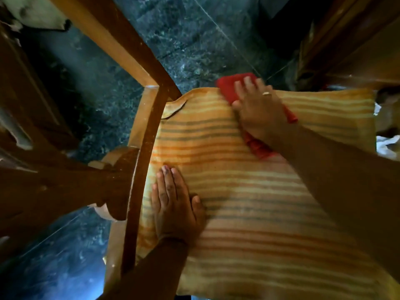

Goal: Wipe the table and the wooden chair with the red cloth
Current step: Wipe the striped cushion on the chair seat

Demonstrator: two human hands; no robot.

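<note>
The wooden chair (142,131) fills the view from above, its armrest frame running down the left side. A striped orange and yellow seat cushion (249,202) lies on it. My right hand (257,111) presses the red cloth (229,86) flat against the cushion's far edge; more of the cloth shows under my wrist. My left hand (175,206) lies flat, fingers together, on the cushion's left side next to the armrest, holding nothing. The table is not clearly in view.
Dark green marble floor (194,40) lies beyond and to the left of the chair. Dark wooden furniture (357,40) stands at the upper right, and white crumpled material (387,146) sits at the right edge. More dark wood (32,118) is at the left.
</note>
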